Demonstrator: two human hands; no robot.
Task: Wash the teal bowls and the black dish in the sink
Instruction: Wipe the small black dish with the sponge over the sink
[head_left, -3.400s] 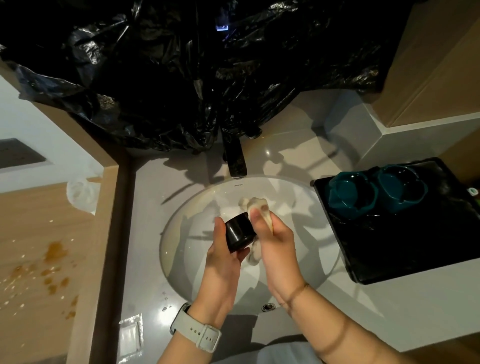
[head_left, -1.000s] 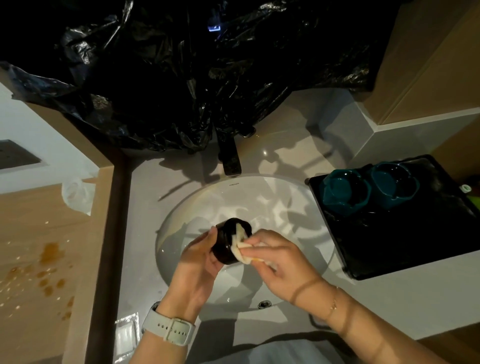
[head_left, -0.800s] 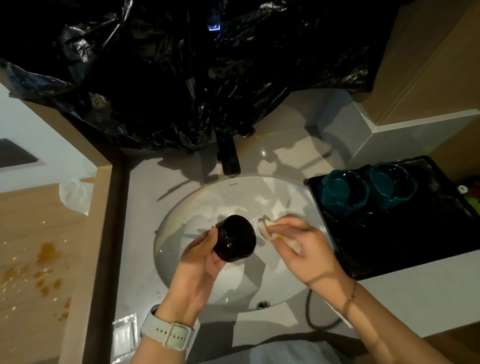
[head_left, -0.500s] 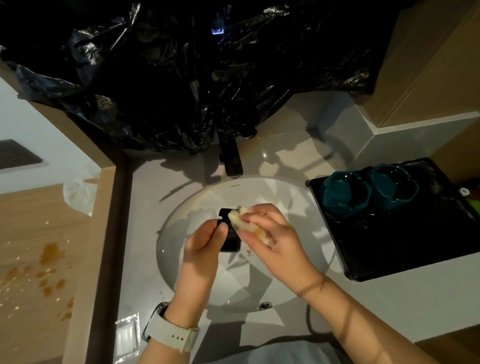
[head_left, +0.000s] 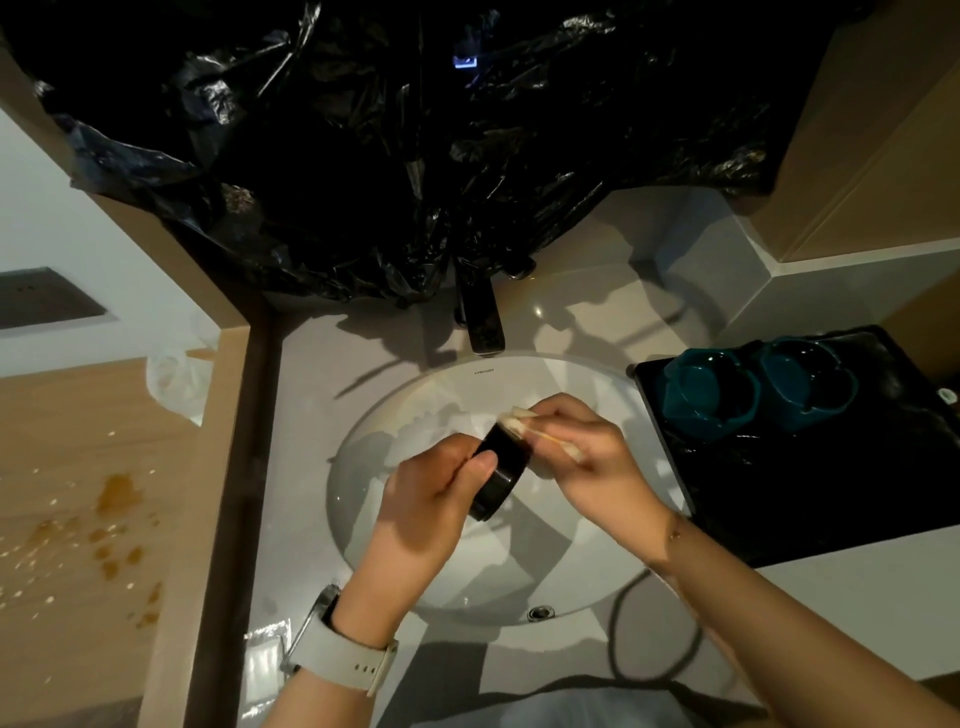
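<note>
Head view. Black dish (head_left: 497, 477) is held tilted above the sink (head_left: 363, 467), gripped by the left hand (head_left: 441, 493); a pale sponge (head_left: 524, 423) is pinched against its far rim by the right hand (head_left: 582, 457). Two teal bowls (head_left: 753, 389) are seen on the black tray (head_left: 831, 493), right, on the desk. Risk judged: a wet dish could be dropped into the basin if pushed too hard.

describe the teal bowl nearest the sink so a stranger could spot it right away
Start at the white round sink and look right to the black tray on the counter. Two teal bowls sit side by side at its far end. The one meant is the left teal bowl, nearest the basin, beside the tray's left edge.
</note>
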